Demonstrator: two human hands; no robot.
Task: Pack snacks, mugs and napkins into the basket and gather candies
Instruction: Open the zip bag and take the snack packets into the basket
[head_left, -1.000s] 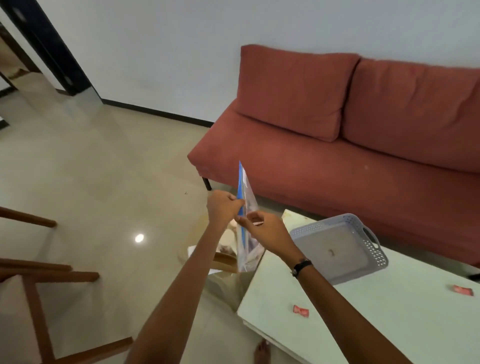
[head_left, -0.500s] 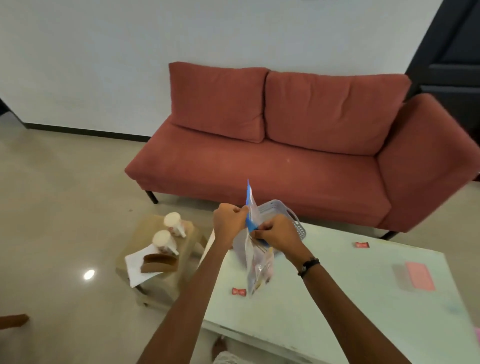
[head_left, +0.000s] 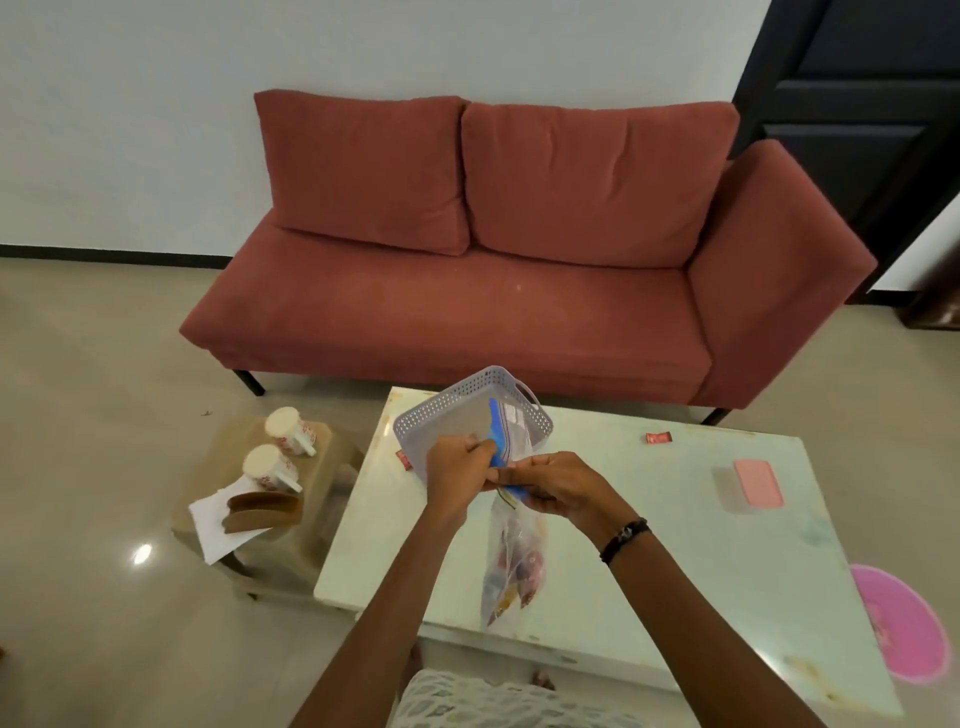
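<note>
A clear zip bag (head_left: 511, 566) with a blue seal strip hangs over the white table (head_left: 675, 545), holding several wrapped candies. My left hand (head_left: 457, 467) and my right hand (head_left: 558, 486) both pinch its blue top edge. Just behind my hands stands the grey perforated basket (head_left: 441, 410). Loose red candies lie on the table at the far right (head_left: 658, 438) and by the basket's left corner (head_left: 401, 458). Two white mugs (head_left: 289, 427) (head_left: 269, 466) and a brown napkin holder (head_left: 262, 512) with white napkins (head_left: 213, 530) sit on a low stool at the left.
A red sofa (head_left: 467, 312) runs behind the table. A pink-lidded box (head_left: 756, 483) rests on the table's right side. A pink round object (head_left: 904, 629) lies on the floor at the right. A dark door (head_left: 857, 104) is at the upper right.
The view has swung right and down, bringing the stool, mugs and whole table into sight. The bag has dropped lower, and both hands still grip its blue top.
</note>
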